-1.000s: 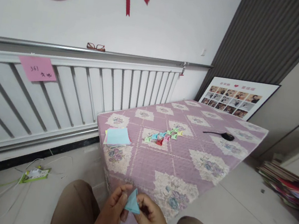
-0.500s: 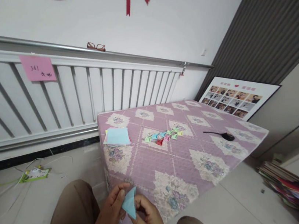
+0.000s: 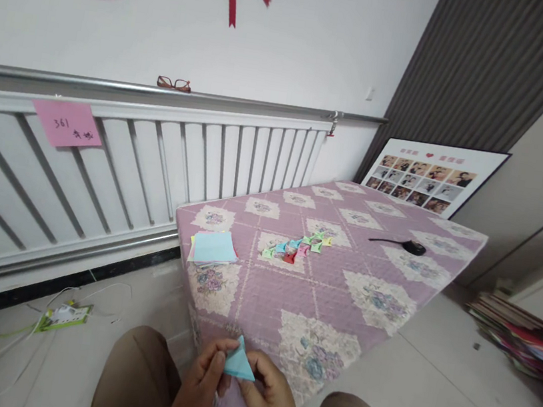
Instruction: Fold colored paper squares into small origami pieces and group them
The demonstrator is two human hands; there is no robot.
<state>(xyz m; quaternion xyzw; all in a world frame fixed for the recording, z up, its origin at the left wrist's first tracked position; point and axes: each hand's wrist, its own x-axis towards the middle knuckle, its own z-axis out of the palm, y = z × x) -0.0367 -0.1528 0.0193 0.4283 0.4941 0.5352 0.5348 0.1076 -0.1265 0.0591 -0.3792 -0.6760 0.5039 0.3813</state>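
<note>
Between my two hands, just above the near edge of the table, is a light blue sheet of folded paper [image 3: 240, 362] in a triangle shape. My left hand [image 3: 208, 373] pinches its left side with thumb and fingers. On the other side, my right hand [image 3: 270, 392] grips the right part of the paper, its thumb below the lower edge. Several small folded paper pieces [image 3: 289, 257] in green, blue, pink, red and yellow lie mid-table. A stack of square coloured paper [image 3: 214, 248], light blue on top, rests at the table's left side.
A purple floral cloth covers the table [image 3: 261, 310]. A black ladle [image 3: 413, 247] lies toward its right. Behind stands a white radiator [image 3: 237, 158] with a pink note [image 3: 68, 124]; glasses [image 3: 174, 84] rest on the pipe above. A power strip [image 3: 64, 317] with cables is on the floor, left.
The folded blue paper has turned in my hands, so its point now faces up and a long edge runs along the bottom. My fingers have shifted slightly around it.
</note>
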